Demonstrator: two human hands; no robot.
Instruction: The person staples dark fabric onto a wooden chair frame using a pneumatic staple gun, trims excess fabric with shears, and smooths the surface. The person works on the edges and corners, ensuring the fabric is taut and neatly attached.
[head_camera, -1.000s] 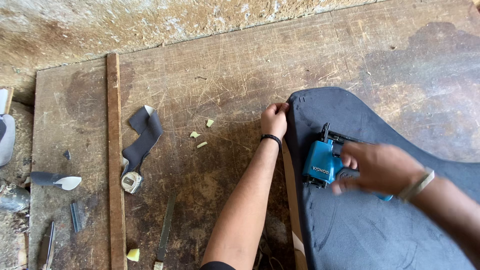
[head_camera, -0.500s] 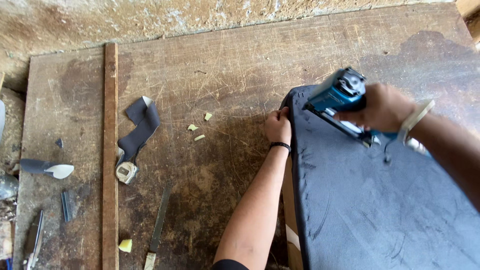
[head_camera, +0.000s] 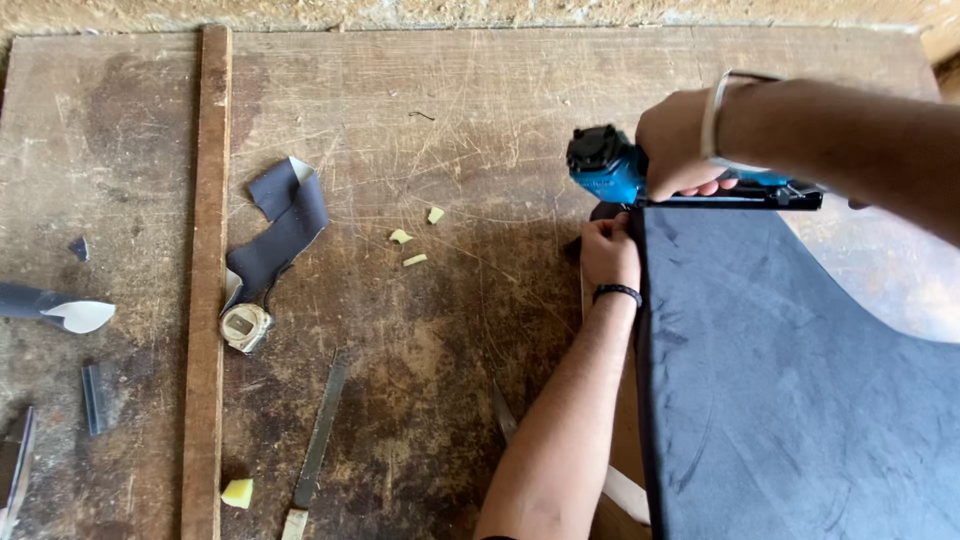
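My right hand (head_camera: 680, 140) grips a blue and black staple gun (head_camera: 610, 170), held sideways at the top left corner of a dark grey fabric-covered panel (head_camera: 790, 390). My left hand (head_camera: 610, 250), with a black band on its wrist, pinches the fabric at that same corner, just below the tool's head. The panel stands on a worn wooden table (head_camera: 450, 110), and a strip of its wooden frame (head_camera: 625, 495) shows under the fabric's left edge.
A long wooden strip (head_camera: 205, 280) lies upright across the table's left side. Beside it are a dark fabric scrap (head_camera: 285, 225), a tape measure (head_camera: 245, 327), a metal file (head_camera: 318, 445), yellow foam bits (head_camera: 400, 237) and a strip of staples (head_camera: 93, 398).
My right hand has carried the staple gun up from the panel's middle to its top left corner. The view has shifted right and closer. My left hand stays at the corner.
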